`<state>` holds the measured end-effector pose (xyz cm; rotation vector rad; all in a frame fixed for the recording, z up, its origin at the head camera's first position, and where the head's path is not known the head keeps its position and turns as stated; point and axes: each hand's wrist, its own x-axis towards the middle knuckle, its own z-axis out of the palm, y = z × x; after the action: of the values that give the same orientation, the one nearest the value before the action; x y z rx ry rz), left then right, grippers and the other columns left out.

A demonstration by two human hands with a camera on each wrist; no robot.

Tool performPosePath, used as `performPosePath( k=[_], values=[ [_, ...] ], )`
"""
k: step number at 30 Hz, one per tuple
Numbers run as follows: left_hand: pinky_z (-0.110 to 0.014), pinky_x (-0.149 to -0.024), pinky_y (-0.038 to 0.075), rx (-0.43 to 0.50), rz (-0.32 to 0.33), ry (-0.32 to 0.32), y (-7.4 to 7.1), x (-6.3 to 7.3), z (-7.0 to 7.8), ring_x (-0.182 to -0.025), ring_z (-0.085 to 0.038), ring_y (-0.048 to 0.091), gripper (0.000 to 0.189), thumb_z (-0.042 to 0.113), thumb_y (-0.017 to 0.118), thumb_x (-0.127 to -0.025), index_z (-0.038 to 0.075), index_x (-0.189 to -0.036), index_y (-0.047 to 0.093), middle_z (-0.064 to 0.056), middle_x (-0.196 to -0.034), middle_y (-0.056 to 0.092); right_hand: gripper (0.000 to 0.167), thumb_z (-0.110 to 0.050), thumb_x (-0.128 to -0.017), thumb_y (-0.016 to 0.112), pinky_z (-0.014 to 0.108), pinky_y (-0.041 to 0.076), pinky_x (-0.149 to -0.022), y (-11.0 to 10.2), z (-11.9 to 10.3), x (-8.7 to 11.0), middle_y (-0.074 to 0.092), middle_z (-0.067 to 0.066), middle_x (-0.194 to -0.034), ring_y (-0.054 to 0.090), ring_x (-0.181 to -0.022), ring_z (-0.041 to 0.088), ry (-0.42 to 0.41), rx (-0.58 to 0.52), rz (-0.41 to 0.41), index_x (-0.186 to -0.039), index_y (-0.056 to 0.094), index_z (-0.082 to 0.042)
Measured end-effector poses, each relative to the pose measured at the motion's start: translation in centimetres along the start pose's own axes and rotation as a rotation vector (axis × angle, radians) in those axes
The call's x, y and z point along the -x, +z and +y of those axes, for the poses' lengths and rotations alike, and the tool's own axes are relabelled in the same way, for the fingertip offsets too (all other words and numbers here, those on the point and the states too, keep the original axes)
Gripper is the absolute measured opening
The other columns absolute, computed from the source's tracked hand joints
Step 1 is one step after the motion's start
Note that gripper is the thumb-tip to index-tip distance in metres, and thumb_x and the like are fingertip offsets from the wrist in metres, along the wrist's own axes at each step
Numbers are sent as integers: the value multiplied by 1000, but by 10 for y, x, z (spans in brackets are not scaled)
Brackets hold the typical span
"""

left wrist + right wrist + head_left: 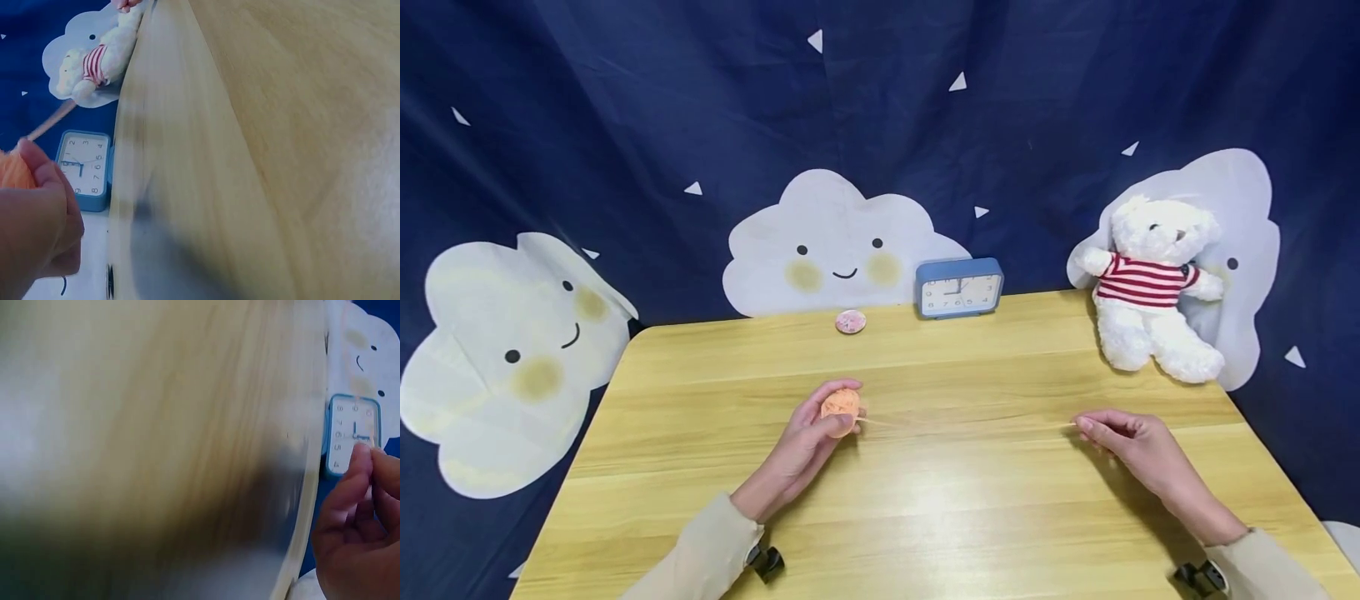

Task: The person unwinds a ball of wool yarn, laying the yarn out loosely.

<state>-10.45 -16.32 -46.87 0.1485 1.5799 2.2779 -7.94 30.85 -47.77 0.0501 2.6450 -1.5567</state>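
Observation:
My left hand (808, 437) grips a small ball of orange yarn (841, 408) above the middle-left of the table. In the left wrist view the orange ball (14, 172) shows only partly, behind the thumb and fingers. A pale strand runs from the ball toward the right; its middle is too faint to follow in the head view. Far to the right, my right hand (1138, 450) pinches the strand's other end between thumb and forefinger. The right wrist view shows those fingertips (361, 456) pressed together in front of the clock.
At the back of the wooden table (940, 525) stands a blue clock (958, 287), with a round pink badge (851, 322) to its left. A white teddy bear (1150, 287) in a striped shirt sits at the back right. Behind hangs a dark blue curtain (625, 100) with clouds.

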Motion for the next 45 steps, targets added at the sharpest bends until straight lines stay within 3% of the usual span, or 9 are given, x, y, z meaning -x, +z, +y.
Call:
performPosePath(
  k=[8, 14, 20, 25, 32, 45],
  values=[
    [-35, -101, 58, -17, 62, -22, -4, 1, 1, -121, -34, 64, 55, -6, 60, -101, -8, -155, 46, -31, -152, 40, 14, -18, -102, 80, 26, 45, -59, -10, 8, -10, 76, -3, -90, 57, -73, 6, -78, 171, 79, -103, 82, -4],
    [-34, -100, 58, -14, 130, -39, -2, 0, 0, -118, -31, 64, 55, -9, 58, -101, -11, -155, 44, -30, -152, 39, 7, -11, -98, 83, 27, 40, -53, -11, 16, -16, 68, -2, -79, 49, -65, 6, -139, 190, 74, -97, 80, -4],
    [-33, -93, 60, -19, 172, -47, 2, -2, -2, -112, -29, 64, 52, -11, 57, -101, -11, -152, 47, -29, -145, 45, 3, -5, -99, 80, 15, 49, -69, -11, 17, -17, 79, 4, -97, 63, -84, -1, -211, 232, 36, -99, 83, -6],
    [-35, -95, 59, -46, 174, -69, 3, -5, -3, -112, -31, 65, 53, -10, 56, -102, -10, -154, 45, -30, -138, 51, 3, -13, -98, 83, 19, 51, -71, -11, 16, -17, 79, 0, -98, 64, -84, 1, -170, 292, -34, -99, 84, -10],
    [-34, -93, 59, -35, 185, -113, 8, -8, -1, -108, -29, 67, 55, -7, 54, -104, -7, -157, 40, -29, -136, 54, 5, -9, -95, 85, 24, 47, -66, -10, 13, -21, 68, -8, -82, 55, -73, 4, -161, 341, -74, -94, 82, -13],
    [-27, -85, 56, 5, 212, -93, 15, -14, -2, -103, -26, 62, 53, -8, 52, -101, -10, -153, 41, -19, -130, 54, 9, -4, -96, 82, 24, 49, -66, -10, 8, -19, 67, -4, -85, 56, -76, 6, -150, 329, -108, -95, 80, -13]
  ],
)
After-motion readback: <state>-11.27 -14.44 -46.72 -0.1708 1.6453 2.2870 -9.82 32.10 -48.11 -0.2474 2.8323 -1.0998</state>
